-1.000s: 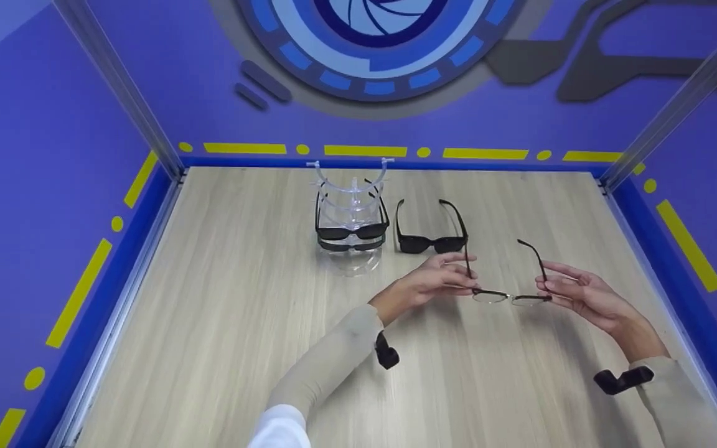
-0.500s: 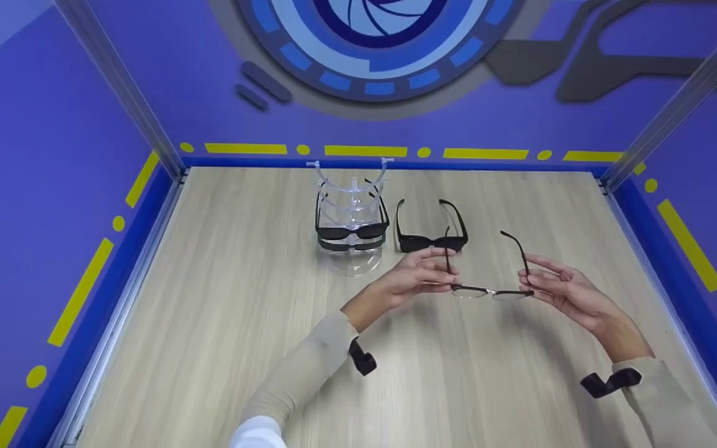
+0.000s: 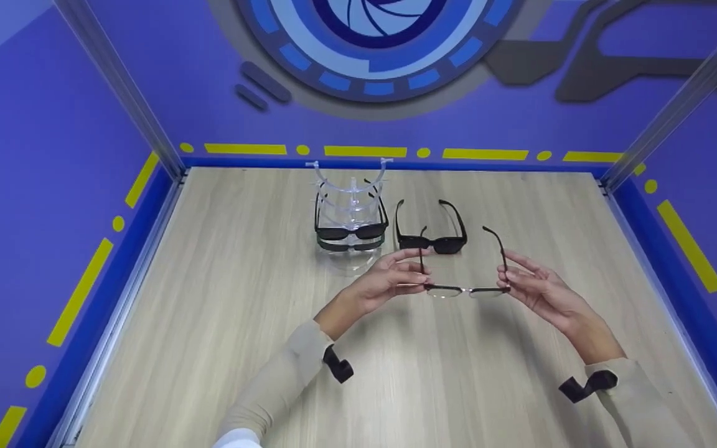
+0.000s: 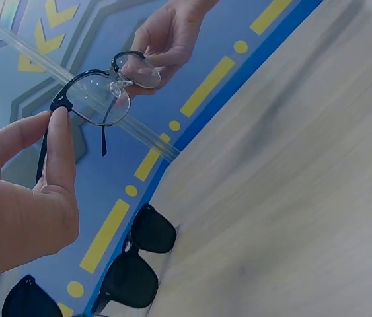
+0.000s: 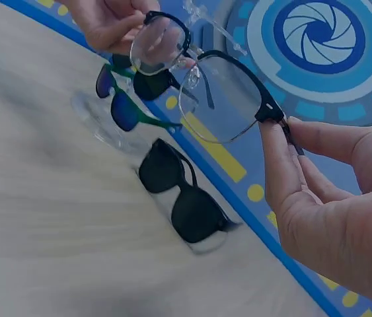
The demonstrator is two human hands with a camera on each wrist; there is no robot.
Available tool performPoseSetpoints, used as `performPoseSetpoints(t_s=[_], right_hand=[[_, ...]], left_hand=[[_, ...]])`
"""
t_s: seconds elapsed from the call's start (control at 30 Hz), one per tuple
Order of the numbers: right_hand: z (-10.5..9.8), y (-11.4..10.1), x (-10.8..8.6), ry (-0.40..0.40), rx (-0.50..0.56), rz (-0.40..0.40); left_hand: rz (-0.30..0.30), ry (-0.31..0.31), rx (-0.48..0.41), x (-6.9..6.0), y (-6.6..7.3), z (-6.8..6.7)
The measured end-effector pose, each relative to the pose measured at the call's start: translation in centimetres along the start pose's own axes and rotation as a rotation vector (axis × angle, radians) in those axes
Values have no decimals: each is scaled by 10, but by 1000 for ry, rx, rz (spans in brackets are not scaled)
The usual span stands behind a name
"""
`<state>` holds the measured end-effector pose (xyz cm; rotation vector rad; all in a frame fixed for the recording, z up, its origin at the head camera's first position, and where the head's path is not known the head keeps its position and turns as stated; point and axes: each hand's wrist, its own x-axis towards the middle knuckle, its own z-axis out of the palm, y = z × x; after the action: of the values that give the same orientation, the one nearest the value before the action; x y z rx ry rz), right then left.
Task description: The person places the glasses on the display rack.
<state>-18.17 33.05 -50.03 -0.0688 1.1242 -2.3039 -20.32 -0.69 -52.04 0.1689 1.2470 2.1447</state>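
Note:
A pair of clear-lensed eyeglasses [image 3: 465, 291] with dark upper rims is held above the table, temples unfolded and pointing away from me. My left hand [image 3: 383, 283] pinches its left hinge corner between thumb and fingers. At the opposite corner my right hand [image 3: 545, 291] pinches the other hinge and temple. Both lenses and the metal bridge show in the right wrist view, where the eyeglasses [image 5: 222, 99] hang in front of the back wall. Just beyond, black sunglasses [image 3: 449, 245] stand on the table with temples open, partly covered by my left fingers and a temple.
Left of the sunglasses stands a clear display stand [image 3: 352, 208] carrying two pairs, black sunglasses [image 3: 371, 232] above a lower pair [image 5: 125, 109] with green temples. Purple-blue panels [image 3: 209, 93] wall the wooden table [image 3: 240, 280] at the back and both sides.
Both hands have carried the eyeglasses leftward across the table, from right of the black sunglasses to in front of them. The stand and the sunglasses have stayed put.

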Motion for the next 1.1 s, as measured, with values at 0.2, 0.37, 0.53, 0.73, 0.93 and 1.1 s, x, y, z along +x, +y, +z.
performPoseSetpoints(t_s=[0.2,0.37,0.53,0.73,0.93,1.1], right_hand=[[11,12,12,-17,7,35],[21,23,25,-8,-2,79],[27,34,34,-35,-13,92],[33,43,42,-31,-60,96],[43,45,52,-40,-95,95],[51,46,59,-40,-104,93]], left_hand=[[26,-14,9,-19,6,-15],[53,11,-21,-36,8,-26],[67,22,-38,-47,8,-36],[67,53,-30,-58,10,-47],[81,61,1,-68,16,-56],[91,63,29,-74,24,-63]])
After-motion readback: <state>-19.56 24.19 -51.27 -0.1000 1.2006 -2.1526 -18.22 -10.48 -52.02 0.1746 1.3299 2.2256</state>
